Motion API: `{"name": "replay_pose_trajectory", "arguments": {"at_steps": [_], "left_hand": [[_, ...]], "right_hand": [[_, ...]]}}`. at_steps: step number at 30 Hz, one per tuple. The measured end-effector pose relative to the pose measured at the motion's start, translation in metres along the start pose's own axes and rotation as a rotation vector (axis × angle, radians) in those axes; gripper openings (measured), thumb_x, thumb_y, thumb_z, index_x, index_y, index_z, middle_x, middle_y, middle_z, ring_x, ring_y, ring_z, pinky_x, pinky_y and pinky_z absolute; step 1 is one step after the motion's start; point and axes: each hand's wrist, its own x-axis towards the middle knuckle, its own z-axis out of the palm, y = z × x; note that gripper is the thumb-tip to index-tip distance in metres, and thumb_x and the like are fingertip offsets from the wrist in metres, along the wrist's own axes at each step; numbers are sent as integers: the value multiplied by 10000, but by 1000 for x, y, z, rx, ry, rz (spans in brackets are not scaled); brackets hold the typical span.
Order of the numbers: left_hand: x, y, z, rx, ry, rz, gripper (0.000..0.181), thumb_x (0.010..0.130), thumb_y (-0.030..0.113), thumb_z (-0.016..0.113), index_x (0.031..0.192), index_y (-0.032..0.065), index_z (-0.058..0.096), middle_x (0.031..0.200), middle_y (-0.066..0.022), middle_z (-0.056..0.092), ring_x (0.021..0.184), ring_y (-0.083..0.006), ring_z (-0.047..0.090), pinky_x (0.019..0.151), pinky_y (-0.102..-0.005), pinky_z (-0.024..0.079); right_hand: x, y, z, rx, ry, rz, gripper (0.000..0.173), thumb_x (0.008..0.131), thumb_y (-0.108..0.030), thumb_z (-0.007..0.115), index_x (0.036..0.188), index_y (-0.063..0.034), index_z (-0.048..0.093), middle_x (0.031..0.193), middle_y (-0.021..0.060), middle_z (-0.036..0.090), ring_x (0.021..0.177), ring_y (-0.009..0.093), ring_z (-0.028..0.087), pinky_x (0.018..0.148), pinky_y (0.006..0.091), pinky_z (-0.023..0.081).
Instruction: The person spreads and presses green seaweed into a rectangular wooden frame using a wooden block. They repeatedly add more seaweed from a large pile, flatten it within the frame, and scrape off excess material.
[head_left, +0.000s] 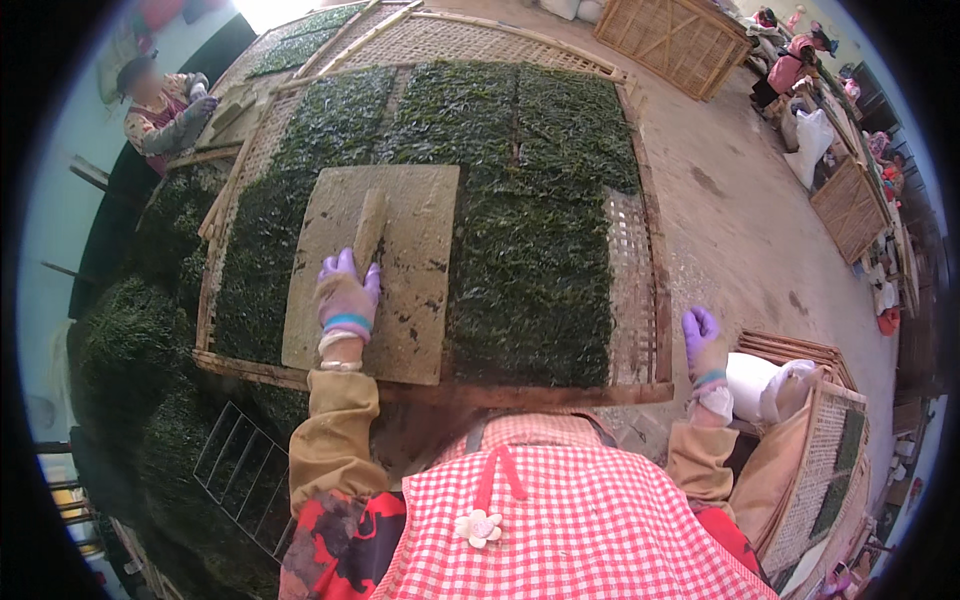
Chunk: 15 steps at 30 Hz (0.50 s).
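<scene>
My left hand (349, 292), in a purple glove with a blue band, rests at the near end of the handle bar (370, 225) on a flat rectangular board (412, 300). Its fingers are spread; a firm grip on the bar cannot be made out. The board lies over part of a dark green seaweed layer (536, 285), which is spread in rectangular patches on a woven lattice rack (630, 300) with a wooden frame. My right hand (702, 337), also gloved, is off the rack's right side, its fingers curled with nothing visible in them.
A heap of seaweed (135, 322) lies at the left, with a metal grid (240, 472) near it. A person (161, 112) stands at the upper left by another board. White sacks (757, 386) and stacked racks (817, 450) are at the right. Several people work farther off at the upper right.
</scene>
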Motion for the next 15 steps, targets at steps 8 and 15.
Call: {"name": "replay_pose_trajectory", "arguments": {"at_steps": [8, 15], "left_hand": [[20, 15, -16, -3, -111, -102, 540, 881, 423, 680, 1225, 13, 608, 1185, -227, 626, 1092, -411, 607, 956, -475, 484], [18, 22, -12, 62, -68, -137, 515, 872, 460, 688, 1100, 0, 637, 1156, -241, 653, 1070, -420, 625, 911, -494, 487]], "right_hand": [[22, 97, 38, 219, -250, 233, 623, 982, -531, 564, 1230, 35, 652, 1195, 196, 696, 1094, 274, 658, 968, 368, 481], [40, 97, 67, 370, -328, 271, 682, 938, -587, 605, 1116, 66, 693, 989, 163, 737, 903, 257, 672, 851, 377, 511]]}}
